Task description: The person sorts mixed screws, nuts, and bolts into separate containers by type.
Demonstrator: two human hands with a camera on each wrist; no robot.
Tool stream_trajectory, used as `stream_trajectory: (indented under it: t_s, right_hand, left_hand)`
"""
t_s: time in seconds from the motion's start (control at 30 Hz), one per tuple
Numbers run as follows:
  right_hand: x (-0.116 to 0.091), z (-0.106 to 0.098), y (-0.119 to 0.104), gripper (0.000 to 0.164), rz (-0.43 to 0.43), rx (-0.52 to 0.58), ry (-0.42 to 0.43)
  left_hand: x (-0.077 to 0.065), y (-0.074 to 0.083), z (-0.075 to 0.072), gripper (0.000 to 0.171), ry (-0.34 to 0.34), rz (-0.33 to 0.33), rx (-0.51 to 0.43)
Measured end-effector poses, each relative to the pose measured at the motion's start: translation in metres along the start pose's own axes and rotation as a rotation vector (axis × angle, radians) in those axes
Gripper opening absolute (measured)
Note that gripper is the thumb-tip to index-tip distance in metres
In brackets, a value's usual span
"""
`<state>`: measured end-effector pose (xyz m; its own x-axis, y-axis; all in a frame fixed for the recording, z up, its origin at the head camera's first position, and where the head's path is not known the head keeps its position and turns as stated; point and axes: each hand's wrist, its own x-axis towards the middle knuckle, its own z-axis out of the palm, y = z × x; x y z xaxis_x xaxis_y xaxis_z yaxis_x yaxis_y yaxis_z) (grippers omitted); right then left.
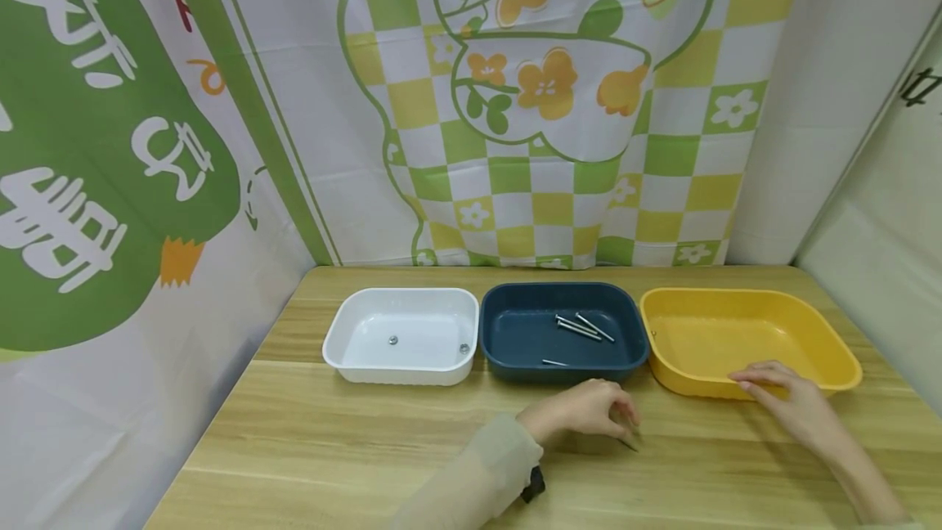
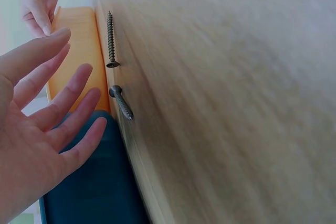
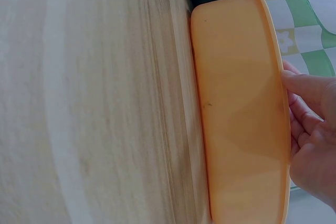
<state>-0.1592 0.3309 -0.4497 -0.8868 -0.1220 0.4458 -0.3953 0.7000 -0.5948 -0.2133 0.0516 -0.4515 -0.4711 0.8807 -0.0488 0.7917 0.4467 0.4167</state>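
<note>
My left hand (image 1: 581, 411) is low over the table in front of the blue tray (image 1: 508, 365), beside a dark screw (image 1: 628, 444). In the left wrist view its fingers (image 2: 79, 85) are spread and hold nothing. Two screws show there past the fingertips, a longer threaded screw (image 2: 111, 40) and a shorter-looking screw (image 2: 122, 103). At the front rim of the yellow tray (image 1: 827, 350), my right hand (image 1: 791, 403) pinches the edge, thumb outside and fingers over the inner side; the right wrist view shows the thumb (image 3: 304, 83) on the rim.
Several long silver bolts (image 1: 581, 327) lie in the blue tray. The white tray (image 1: 342, 350) at the left holds two small nuts (image 1: 393, 340). All three trays stand in a row along the back of the wooden table (image 1: 309, 448), before a patterned curtain (image 1: 537, 211).
</note>
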Motion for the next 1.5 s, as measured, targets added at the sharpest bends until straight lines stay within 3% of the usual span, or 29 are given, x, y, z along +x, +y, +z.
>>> stream_trajectory:
  t_s: [0.23, 1.03, 1.5]
  right_hand:
    - [0.0008, -0.0007, -0.0012, 0.011, 0.000, 0.005, -0.001]
    - [0.0021, -0.0001, 0.0008, 0.011, -0.002, -0.001, -0.006]
    - [-0.0002, -0.0001, 0.0000, 0.010, -0.006, 0.012, 0.004]
  left_hand:
    - [-0.0011, -0.0001, 0.0015, 0.020, -0.028, 0.001, 0.003]
    - [-0.0010, 0.0068, 0.0069, 0.017, -0.118, -0.128, 0.161]
    - [-0.0008, 0.0077, 0.0061, 0.015, -0.129, -0.141, 0.152]
